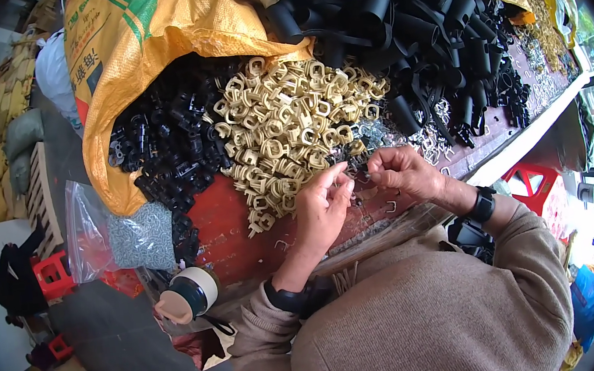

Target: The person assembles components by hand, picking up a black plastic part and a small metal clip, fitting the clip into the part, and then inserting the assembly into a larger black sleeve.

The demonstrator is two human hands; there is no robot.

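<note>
Over the red tabletop (231, 219) my two hands work close together, fingertips a short gap apart. My left hand (323, 203) is closed, thumb against forefinger; what it pinches, if anything, is too small to name. My right hand (408, 173) is also curled into a pinch, its content hidden by the fingers. Just beyond them lies a heap of cream plastic ring-shaped clips (282, 120). Small bent metal wire pieces (429, 141) are scattered beside my right hand, and a loose U-shaped one (390, 207) lies nearer to me.
Black plastic parts (179, 133) spill from an orange woven sack (113, 134) at left. Black tubular pieces (433, 28) are heaped at the back right. A clear bag of small grey metal parts (142, 238) and a lidded cup (195, 291) stand at the left edge.
</note>
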